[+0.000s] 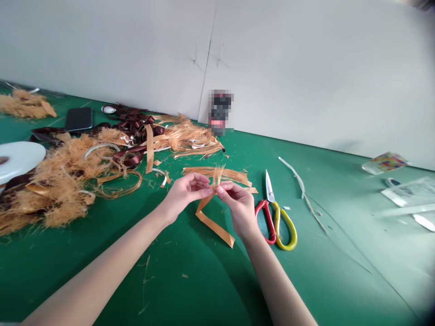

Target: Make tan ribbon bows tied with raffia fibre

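Note:
Both of my hands meet over the green table (210,280) and pinch one orange ribbon strip (213,222). My left hand (185,190) grips it from the left, my right hand (239,203) from the right. The strip's upper end is frayed into thin fibres above my fingers. Its lower part bends down and runs to the right along the table. More frayed orange strips (222,174) lie just behind my hands.
Scissors (275,213) with one red and one yellow handle lie right of my right hand. A heap of frayed orange fibres (57,181) and dark maroon ribbons (134,124) fills the left. A white tape roll (16,158), a phone (79,118) and plastic packets (408,192) lie around.

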The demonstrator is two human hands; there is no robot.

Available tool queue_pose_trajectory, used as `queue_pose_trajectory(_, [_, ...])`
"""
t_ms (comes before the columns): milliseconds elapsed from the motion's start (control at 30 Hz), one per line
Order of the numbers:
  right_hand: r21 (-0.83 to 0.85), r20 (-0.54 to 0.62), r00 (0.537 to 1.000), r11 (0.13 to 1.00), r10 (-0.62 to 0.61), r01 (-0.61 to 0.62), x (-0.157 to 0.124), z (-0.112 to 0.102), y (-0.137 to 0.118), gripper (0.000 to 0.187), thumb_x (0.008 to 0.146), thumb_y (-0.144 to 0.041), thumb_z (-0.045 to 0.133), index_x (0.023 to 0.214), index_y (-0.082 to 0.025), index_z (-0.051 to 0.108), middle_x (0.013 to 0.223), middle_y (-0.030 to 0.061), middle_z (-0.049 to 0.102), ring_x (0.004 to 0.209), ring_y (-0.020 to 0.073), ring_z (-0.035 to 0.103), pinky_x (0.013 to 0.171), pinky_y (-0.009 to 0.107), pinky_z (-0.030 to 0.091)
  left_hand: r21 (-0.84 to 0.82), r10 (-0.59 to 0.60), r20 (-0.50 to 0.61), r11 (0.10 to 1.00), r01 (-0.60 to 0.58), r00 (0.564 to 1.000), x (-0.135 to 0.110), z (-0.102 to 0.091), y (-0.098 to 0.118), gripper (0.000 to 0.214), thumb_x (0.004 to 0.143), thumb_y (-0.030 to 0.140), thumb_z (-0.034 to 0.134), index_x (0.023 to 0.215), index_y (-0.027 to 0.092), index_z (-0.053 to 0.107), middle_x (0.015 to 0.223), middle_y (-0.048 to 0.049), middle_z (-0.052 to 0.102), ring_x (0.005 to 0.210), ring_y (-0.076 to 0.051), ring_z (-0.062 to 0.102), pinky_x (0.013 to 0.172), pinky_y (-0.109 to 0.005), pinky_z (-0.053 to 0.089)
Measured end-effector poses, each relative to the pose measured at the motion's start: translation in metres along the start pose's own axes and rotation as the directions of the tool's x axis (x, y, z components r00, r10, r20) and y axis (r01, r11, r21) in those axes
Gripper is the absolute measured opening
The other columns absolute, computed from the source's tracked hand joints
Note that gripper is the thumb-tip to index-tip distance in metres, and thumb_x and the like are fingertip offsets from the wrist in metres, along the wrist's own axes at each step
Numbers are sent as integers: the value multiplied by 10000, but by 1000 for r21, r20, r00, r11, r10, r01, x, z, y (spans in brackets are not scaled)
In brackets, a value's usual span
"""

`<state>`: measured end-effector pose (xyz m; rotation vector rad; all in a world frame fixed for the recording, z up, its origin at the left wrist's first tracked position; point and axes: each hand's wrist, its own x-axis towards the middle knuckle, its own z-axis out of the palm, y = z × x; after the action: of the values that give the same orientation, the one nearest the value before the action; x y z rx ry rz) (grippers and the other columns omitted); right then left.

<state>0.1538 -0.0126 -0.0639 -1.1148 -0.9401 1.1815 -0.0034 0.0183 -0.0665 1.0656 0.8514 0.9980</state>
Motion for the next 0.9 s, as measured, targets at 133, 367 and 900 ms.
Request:
queue_pose_trajectory(133, [53,-31,1000,999,3,-1,1,-3,1,184,672,-318,799,663,-195,662,813,-9,613,682,102,513,657,248,423,-47,13,-53,999,-15,999,-1,-1,-1,267,670,253,823,843,183,631,840,15,624,850,-130,581,823,-281,459])
queue_pose_trajectory(367, [157,29,995,983,95,-99,1,0,-5,274,692,-345,789,876,-197,649,825,-3,686,703,106,607,701,244,476,-71,-13,-25,997,11,1000,-2,1,2,270,663,231,823,833,177,620,823,31,614,832,-113,578,825,-272,451])
queue_pose_trajectory(900, [246,-283,957,969,68,4,7,-6,0,296,726,-373,760,883,-199,579,754,-25,711,683,87,641,705,221,498,-78,-4,-74,997,-2,997,-3,1,1,279,657,224,827,823,174,608,810,28,603,821,-114,567,786,-259,443])
